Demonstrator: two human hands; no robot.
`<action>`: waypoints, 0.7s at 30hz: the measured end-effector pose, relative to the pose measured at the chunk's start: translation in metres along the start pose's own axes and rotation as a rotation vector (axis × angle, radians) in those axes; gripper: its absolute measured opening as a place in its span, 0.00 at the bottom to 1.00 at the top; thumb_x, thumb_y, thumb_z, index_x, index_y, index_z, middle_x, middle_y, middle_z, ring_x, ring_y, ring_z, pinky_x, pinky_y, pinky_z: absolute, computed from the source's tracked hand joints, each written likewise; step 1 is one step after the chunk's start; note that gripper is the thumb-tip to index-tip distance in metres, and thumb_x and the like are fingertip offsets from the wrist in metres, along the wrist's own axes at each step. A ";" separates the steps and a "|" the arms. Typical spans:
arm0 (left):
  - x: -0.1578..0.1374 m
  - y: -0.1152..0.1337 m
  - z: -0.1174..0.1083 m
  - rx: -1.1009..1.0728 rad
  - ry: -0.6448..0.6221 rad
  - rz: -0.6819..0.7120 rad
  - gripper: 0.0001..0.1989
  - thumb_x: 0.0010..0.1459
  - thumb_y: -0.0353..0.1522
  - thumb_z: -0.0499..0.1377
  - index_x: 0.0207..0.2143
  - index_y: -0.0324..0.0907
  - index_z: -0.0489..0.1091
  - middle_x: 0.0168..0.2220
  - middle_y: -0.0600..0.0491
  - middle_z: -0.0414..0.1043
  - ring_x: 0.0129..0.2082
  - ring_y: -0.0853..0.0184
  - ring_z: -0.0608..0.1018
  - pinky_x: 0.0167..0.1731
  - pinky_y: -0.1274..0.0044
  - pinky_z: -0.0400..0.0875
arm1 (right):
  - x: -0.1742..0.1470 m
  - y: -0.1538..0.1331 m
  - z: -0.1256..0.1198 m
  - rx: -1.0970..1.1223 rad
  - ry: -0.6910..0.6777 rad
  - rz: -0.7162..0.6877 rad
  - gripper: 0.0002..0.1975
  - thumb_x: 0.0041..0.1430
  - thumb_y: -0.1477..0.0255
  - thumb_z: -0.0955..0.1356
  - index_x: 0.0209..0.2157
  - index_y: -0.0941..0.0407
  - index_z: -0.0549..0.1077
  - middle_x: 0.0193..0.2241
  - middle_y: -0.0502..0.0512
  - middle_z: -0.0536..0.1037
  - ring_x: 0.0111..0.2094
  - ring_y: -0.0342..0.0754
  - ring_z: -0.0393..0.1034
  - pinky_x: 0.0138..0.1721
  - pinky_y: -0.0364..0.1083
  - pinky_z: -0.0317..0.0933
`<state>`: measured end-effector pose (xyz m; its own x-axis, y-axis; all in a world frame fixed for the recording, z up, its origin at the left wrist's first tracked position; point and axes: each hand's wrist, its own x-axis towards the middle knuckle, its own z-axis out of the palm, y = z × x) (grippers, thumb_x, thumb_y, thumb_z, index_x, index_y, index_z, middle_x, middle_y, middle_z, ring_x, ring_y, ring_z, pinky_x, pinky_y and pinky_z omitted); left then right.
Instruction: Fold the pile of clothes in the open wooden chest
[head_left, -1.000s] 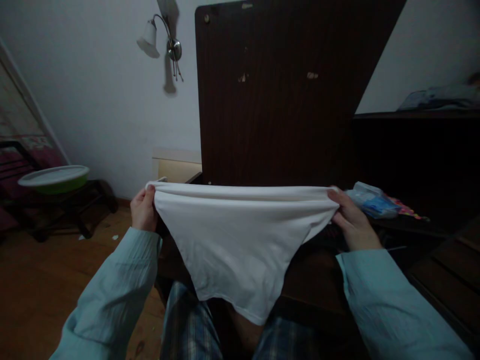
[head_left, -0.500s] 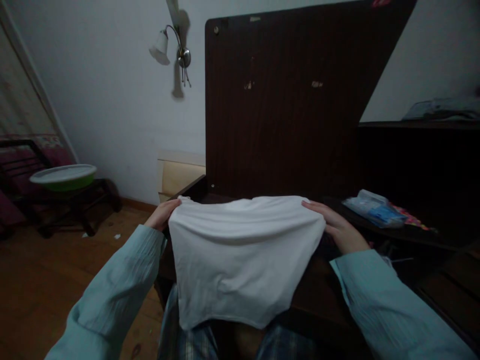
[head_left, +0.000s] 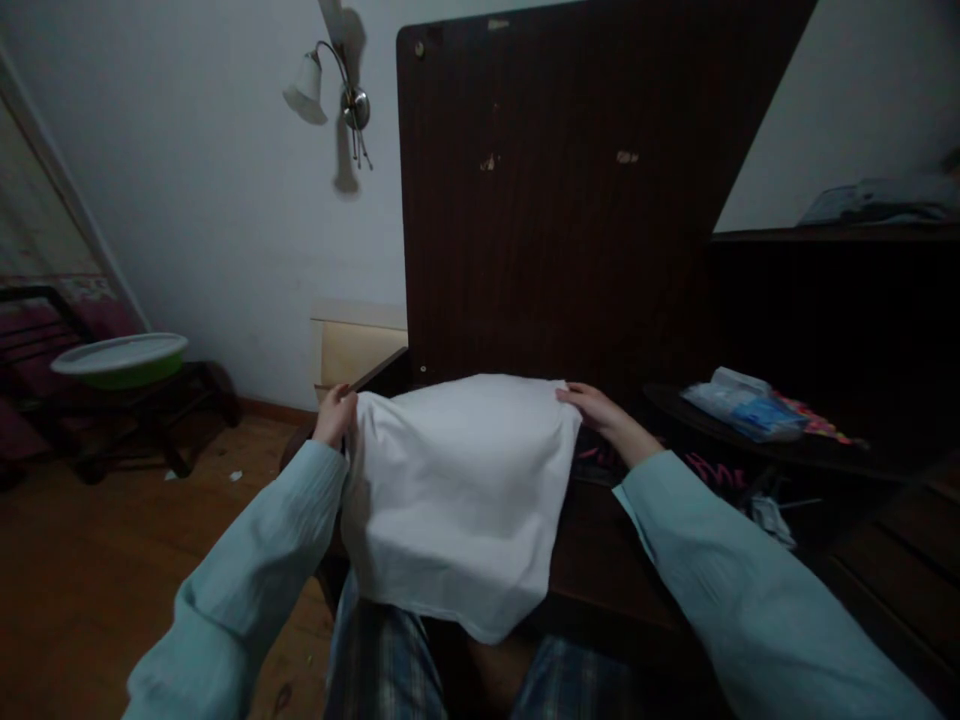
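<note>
A plain white cloth hangs spread between my two hands, over a dark wooden surface and above my lap. My left hand pinches its upper left corner. At the upper right corner, my right hand grips the edge between thumb and fingers. The fabric billows slightly along the top, and its lower edge falls free in front of my knees. Whether it is a garment or a simple piece of cloth, I cannot tell.
Behind the cloth rises a tall dark wooden panel. Plastic packets lie on a dark shelf to the right. On the left, a green basin with a whitish top rests on a dark chair. A lamp is fixed to the wall.
My right hand has moved left, closer to my left hand, so the cloth's top edge is less stretched. The lower edge has swung up a little. Both hands keep their hold.
</note>
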<state>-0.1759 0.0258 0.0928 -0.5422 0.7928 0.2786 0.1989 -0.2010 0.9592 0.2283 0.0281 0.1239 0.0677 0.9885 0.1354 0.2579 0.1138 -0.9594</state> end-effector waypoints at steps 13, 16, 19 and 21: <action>-0.054 -0.065 -0.020 0.826 -0.537 0.060 0.32 0.45 0.35 0.55 0.54 0.37 0.53 0.41 0.46 0.70 0.41 0.60 0.72 0.40 0.76 0.63 | -0.093 0.051 0.058 -0.935 -0.322 -0.255 0.10 0.49 0.65 0.64 0.30 0.57 0.67 0.24 0.53 0.71 0.25 0.45 0.65 0.26 0.41 0.53; -0.053 -0.067 -0.021 0.781 -0.543 0.082 0.33 0.46 0.37 0.54 0.55 0.38 0.53 0.37 0.50 0.72 0.37 0.62 0.74 0.36 0.77 0.65 | -0.099 0.063 0.062 -1.007 -0.416 -0.197 0.12 0.49 0.63 0.65 0.31 0.57 0.67 0.26 0.54 0.72 0.27 0.46 0.65 0.27 0.41 0.51; -0.049 -0.071 -0.023 0.644 -0.570 0.116 0.30 0.46 0.40 0.53 0.52 0.37 0.59 0.37 0.50 0.72 0.39 0.62 0.73 0.38 0.76 0.65 | -0.098 0.070 0.058 -1.013 -0.496 -0.180 0.07 0.52 0.69 0.63 0.27 0.57 0.67 0.25 0.53 0.71 0.27 0.44 0.64 0.27 0.40 0.50; -0.046 -0.073 -0.024 0.526 -0.593 0.119 0.28 0.45 0.43 0.53 0.46 0.37 0.66 0.40 0.48 0.72 0.42 0.61 0.72 0.43 0.75 0.64 | -0.096 0.071 0.050 -0.999 -0.535 -0.175 0.07 0.53 0.70 0.62 0.24 0.57 0.67 0.24 0.52 0.71 0.27 0.43 0.63 0.26 0.40 0.49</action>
<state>-0.1847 -0.0101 0.0115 0.0020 0.9865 0.1636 0.6674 -0.1232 0.7344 0.1919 -0.0540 0.0301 -0.4012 0.9101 -0.1040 0.8897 0.3602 -0.2807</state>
